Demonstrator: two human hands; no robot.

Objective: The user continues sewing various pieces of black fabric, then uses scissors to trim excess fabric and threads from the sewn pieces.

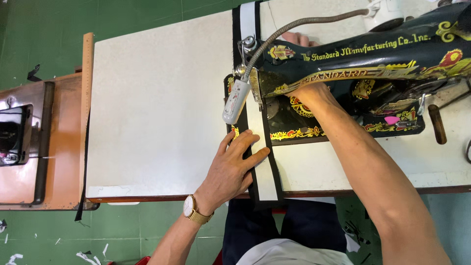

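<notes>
Your left hand (234, 167) presses flat, fingers spread, on 1 black-and-white fabric strip (262, 162); your right hand (306, 95), grip hidden, reaches under 1 black sewing machine (373, 59) just beyond.

The left hand (234, 169), wearing a gold wristwatch (192, 210), is lying flat on a long black-and-white fabric strip (265, 169) running under the black, gold-ornamented sewing machine (363, 64). The right hand (309, 91) is reaching beneath the machine's arm, fingers hidden. A pale worktable (157, 108) is carrying everything.
</notes>
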